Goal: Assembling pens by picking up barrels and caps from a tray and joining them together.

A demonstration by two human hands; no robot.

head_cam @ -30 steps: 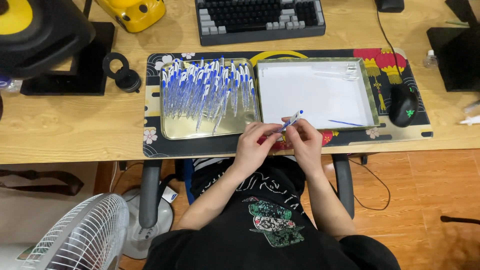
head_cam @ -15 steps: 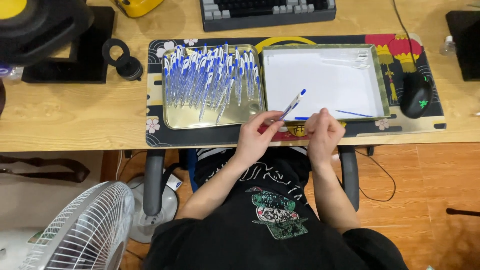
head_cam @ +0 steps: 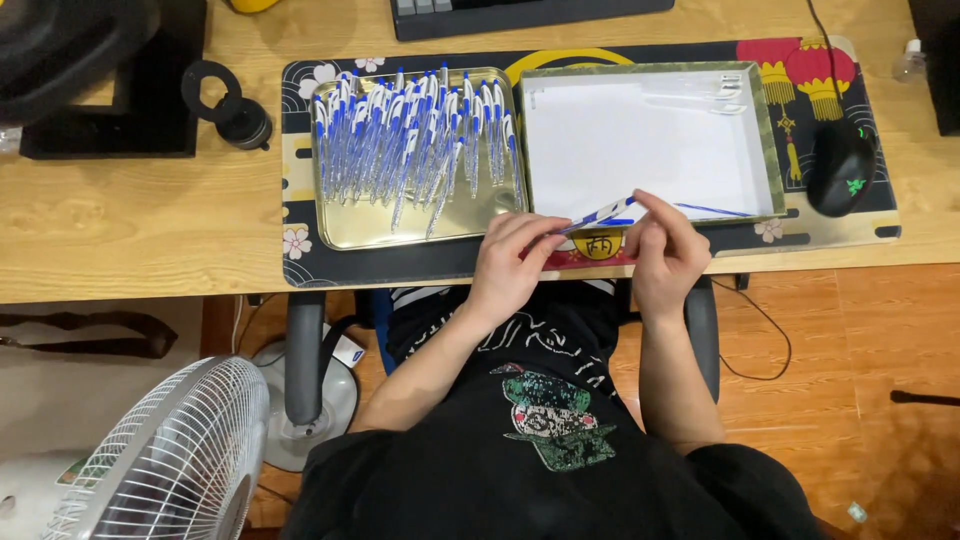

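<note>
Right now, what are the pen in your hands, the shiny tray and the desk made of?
The pen held between the left hand and right hand looks like plastic: a clear barrel with blue parts. The tray seems to be metal, since its gold floor shines and reflects the pens. The desk looks like wood, pale with grain lines, though it may be a veneer.

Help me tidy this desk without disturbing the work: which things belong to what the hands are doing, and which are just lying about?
In use:
- blue-and-white pen, held between left hand and right hand
- metal tray of matching pens
- white-lined tray with a thin blue refill

Lying about:
- computer mouse
- keyboard
- black ring-shaped part
- floor fan
</note>
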